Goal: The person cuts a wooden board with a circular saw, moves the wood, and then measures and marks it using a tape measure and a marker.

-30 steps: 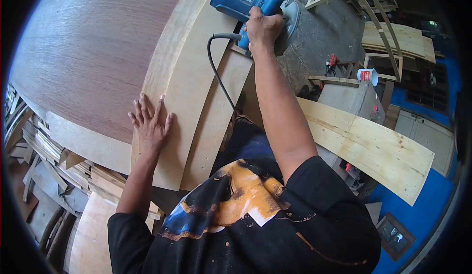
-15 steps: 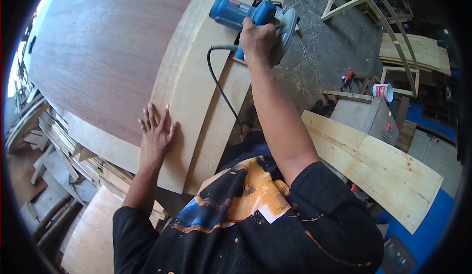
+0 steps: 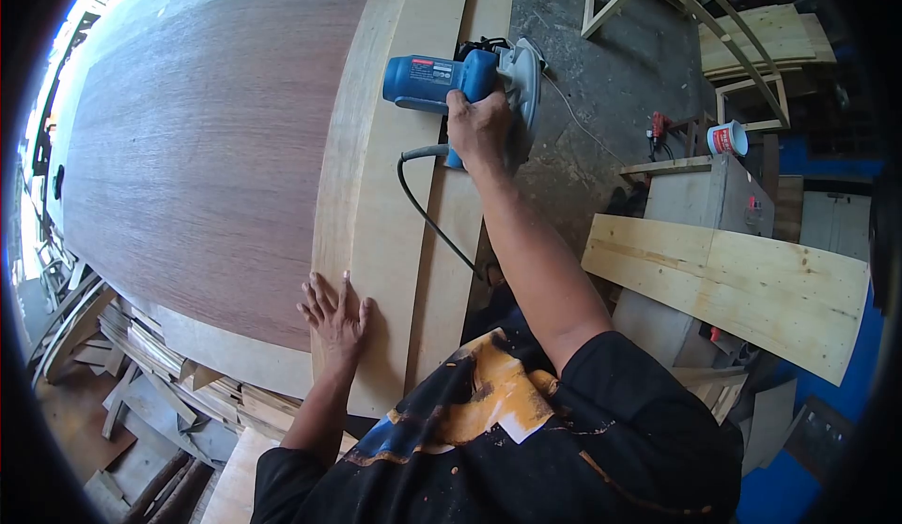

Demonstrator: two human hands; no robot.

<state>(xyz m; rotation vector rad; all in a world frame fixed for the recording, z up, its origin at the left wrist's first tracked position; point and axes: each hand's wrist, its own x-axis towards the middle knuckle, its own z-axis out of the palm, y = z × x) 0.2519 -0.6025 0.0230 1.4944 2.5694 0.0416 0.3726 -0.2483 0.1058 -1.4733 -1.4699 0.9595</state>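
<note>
My right hand (image 3: pixel 482 129) grips the rear handle of a blue circular saw (image 3: pixel 437 80). The saw stands over the right-hand edge of the pale boards, its grey guard facing the floor side. A dark power cord (image 3: pixel 413 197) loops from the handle back toward my body. My left hand (image 3: pixel 338 322) lies with fingers spread on a long pale plywood strip (image 3: pixel 381 233), near its close end. Beside that strip is a lower pale board (image 3: pixel 451 242). A large reddish-brown plywood sheet (image 3: pixel 207 148) extends to the left. The blade is hidden from view.
A long pine panel (image 3: pixel 733 280) rests across a grey cabinet (image 3: pixel 681 195) at right. On the cabinet's far side are a white bucket (image 3: pixel 726 139) and a red power tool (image 3: pixel 659 129). A wooden frame (image 3: pixel 620 2) stands behind. Stacked offcuts (image 3: pixel 178 364) lie at lower left.
The view has shifted, so the bench and both hands appear at different places. The saw sits lower in view and somewhat nearer my body. My left hand stays flat on the strip.
</note>
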